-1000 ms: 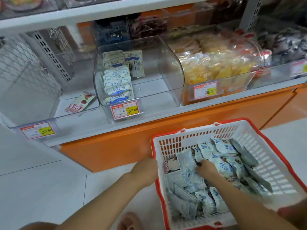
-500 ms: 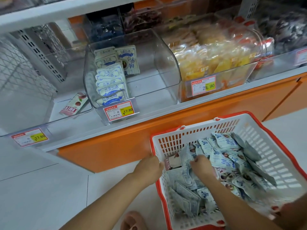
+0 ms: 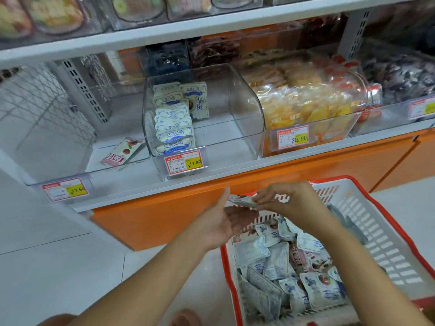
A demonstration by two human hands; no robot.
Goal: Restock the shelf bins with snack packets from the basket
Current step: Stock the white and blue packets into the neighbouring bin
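Head view from my end: the right hand (image 3: 289, 198) hangs over the shelf-side left corner of the white, red-rimmed basket (image 3: 367, 222), its fingertips pinching a small bunch of blue-and-white snack packets (image 3: 243, 201). The left hand (image 3: 226, 222) lies just left of that corner, palm up, fingers relaxed and thumb raised, under the free end of the bunch. I cannot tell whether it touches the packets. Inside the basket a loose pile of the same packets (image 3: 282, 267) covers the floor, heaped towards its left wall. Beyond the basket, up on the shelf, stands a clear bin (image 3: 235, 109) with a row of matching packets (image 3: 174, 132) along its left side and a 17.80 price tag (image 3: 186, 162) on its front. Beyond the basket's right half, a neighbouring bin of yellow snack bags (image 3: 306, 109) is packed full.
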